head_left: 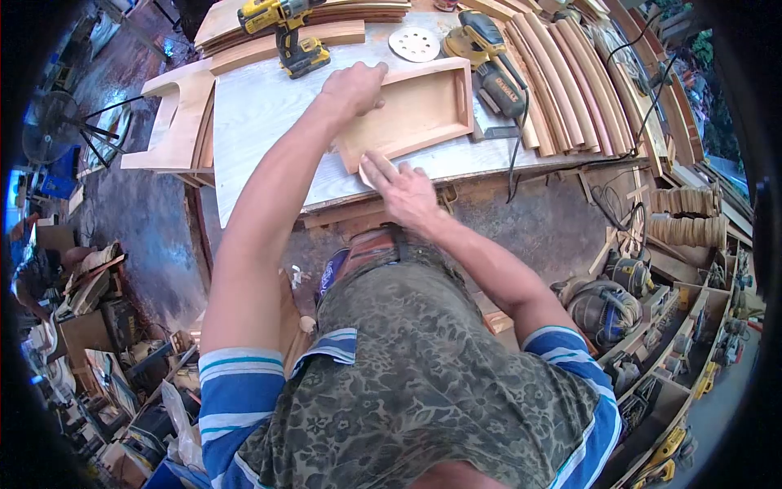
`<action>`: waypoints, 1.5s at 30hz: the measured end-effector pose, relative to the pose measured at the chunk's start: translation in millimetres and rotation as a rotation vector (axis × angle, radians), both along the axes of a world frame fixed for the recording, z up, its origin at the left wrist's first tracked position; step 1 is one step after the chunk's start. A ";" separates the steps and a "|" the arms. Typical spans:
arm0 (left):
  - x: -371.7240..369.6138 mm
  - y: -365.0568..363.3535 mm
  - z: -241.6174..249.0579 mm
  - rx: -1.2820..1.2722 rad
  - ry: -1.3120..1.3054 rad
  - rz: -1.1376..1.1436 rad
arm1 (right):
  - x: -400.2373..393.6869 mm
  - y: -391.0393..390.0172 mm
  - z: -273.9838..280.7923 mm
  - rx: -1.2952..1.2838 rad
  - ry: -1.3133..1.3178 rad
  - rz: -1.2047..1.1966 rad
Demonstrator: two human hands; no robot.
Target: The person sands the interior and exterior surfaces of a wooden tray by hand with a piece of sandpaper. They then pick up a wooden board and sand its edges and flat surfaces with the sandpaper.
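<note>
A shallow rectangular wooden box (419, 110) lies open side up on the pale workbench top (261, 122). My left hand (356, 88) is closed over the box's far left corner, fingers wrapped on its rim. At the near left corner my right hand (401, 189) presses a small whitish pad (368, 176) against the outer side of the frame. The pad is mostly covered by the fingers, so its kind cannot be made out.
Beyond the box are a yellow cordless drill (289, 37), a white perforated disc (414, 44) and a yellow-black sander (489, 61) with a cable. Curved wooden strips (562, 90) lie at the right, a cut-out board (175, 118) at the left.
</note>
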State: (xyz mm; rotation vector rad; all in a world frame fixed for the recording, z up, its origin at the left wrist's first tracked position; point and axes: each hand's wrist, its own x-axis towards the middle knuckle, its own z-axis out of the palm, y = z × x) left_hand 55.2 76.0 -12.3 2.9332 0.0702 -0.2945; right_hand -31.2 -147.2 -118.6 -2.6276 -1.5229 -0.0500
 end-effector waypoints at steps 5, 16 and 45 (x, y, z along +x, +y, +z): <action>0.7 1.2 0.8 -0.025 0.027 0.013 | 24.9 -17.9 11.9 -0.066 0.073 -0.157; 1.7 8.0 -6.3 -0.046 0.033 0.050 | 18.3 -9.9 11.1 -0.036 0.033 -0.102; 3.2 6.6 -4.2 -0.050 0.032 0.037 | 42.3 -23.2 -8.5 0.040 0.042 -0.111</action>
